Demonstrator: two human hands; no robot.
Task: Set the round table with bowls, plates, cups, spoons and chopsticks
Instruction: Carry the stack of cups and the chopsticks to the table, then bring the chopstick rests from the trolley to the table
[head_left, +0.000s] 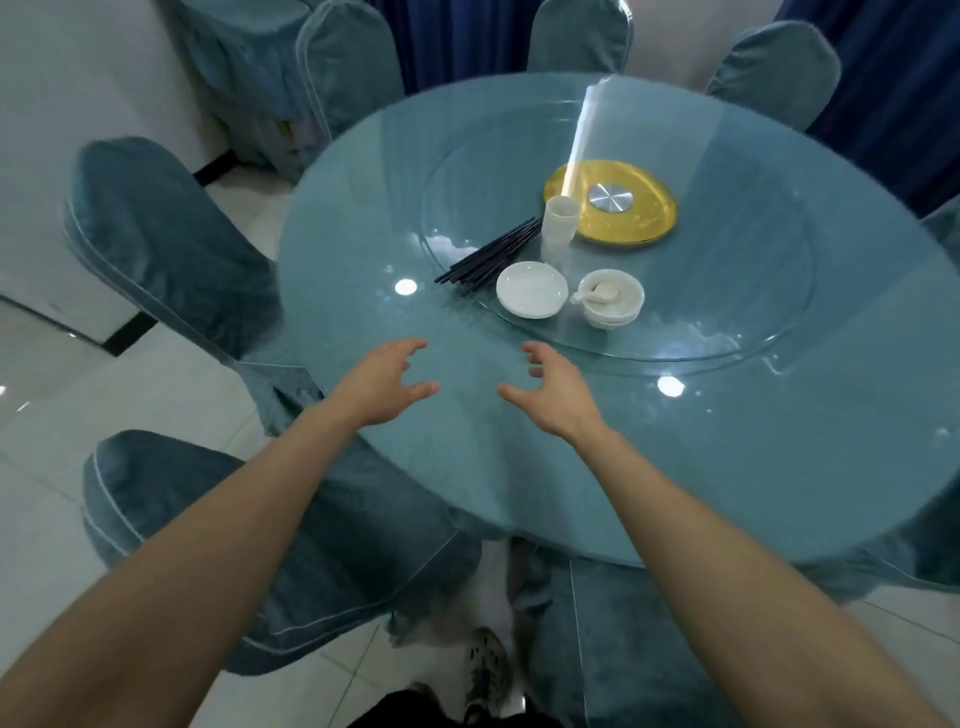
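Left hand (382, 384) and right hand (553, 392) spread, holding nothing.

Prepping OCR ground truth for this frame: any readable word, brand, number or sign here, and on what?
None: no readable text in the head view.
White plates, bowls and cups: plain, no marks visible.
Dark chopsticks: no print visible.
Gold disc and its metal hub: too blurred to tell whether they carry any marking.

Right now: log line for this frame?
left hand open, empty | right hand open, empty | plates, bowls, spoon, cups, chopsticks grouped on turntable | places unset
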